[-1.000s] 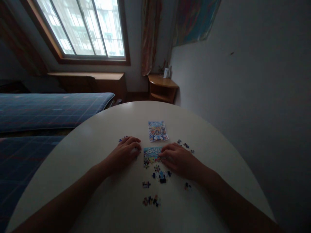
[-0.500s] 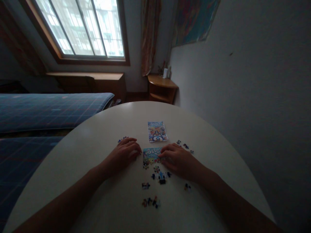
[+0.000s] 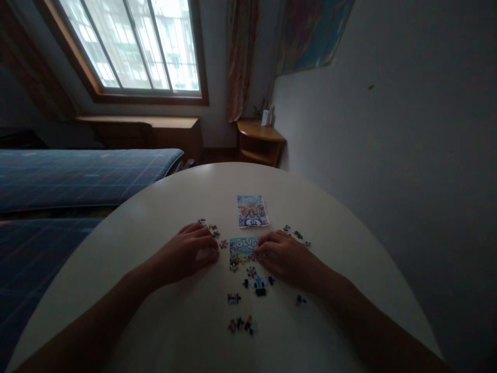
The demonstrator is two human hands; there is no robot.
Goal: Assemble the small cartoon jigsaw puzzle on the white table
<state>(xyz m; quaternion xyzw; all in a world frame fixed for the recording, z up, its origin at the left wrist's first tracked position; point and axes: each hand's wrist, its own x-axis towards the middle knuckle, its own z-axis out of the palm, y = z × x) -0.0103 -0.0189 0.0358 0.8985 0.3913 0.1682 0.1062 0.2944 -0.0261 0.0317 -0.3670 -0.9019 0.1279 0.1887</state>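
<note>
A partly joined puzzle block (image 3: 243,249) lies on the round white table (image 3: 174,311), with a printed picture card (image 3: 252,210) just beyond it. My right hand (image 3: 285,257) rests palm down at the block's right edge, its fingertips touching it. Left of the block, my left hand (image 3: 186,253) lies with fingers curled, covering pale pieces under its tips. Loose puzzle pieces (image 3: 213,231) show just beyond its fingers.
More loose pieces lie near the table's front (image 3: 241,325), below the block (image 3: 258,283) and at the right (image 3: 297,234). Beyond the table are a blue checked bed (image 3: 77,173), a wooden corner shelf (image 3: 259,139) and a window (image 3: 135,46).
My left hand has drawn back to the left and toward me, uncovering a few loose pieces beside the block. My right hand has stayed at the block's right edge.
</note>
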